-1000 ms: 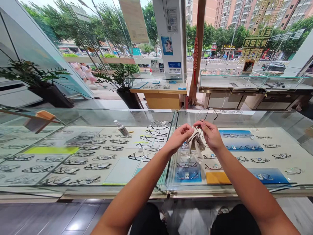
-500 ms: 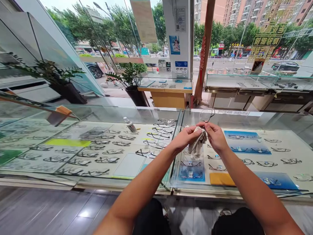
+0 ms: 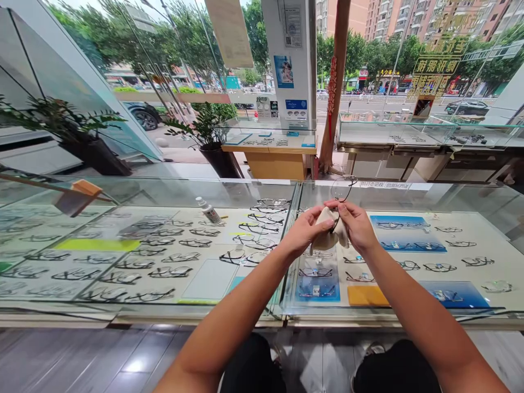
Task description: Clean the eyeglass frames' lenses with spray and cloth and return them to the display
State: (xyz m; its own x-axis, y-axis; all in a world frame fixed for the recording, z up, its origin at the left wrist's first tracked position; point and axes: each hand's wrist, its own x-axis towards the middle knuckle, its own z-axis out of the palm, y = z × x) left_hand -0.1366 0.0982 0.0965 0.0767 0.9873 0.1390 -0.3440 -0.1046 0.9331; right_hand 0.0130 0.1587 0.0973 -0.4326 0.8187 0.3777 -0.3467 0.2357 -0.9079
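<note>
Both hands meet above the glass surface [image 3: 409, 196]. The left hand [image 3: 305, 232] presses a soft beige cleaning cloth [image 3: 333, 234] against a thin pair of glasses [image 3: 343, 188], and the right hand [image 3: 357, 225] pinches the frame. The glasses look light and fragile, so they are better held at the rim, not at the lens.

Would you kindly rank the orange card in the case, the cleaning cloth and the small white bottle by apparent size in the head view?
1. Orange card, largest, though nearer the camera.
2. Cleaning cloth, bunched between both hands and partly hidden, so unsure against the card.
3. Small white bottle, clearly smallest.
</note>
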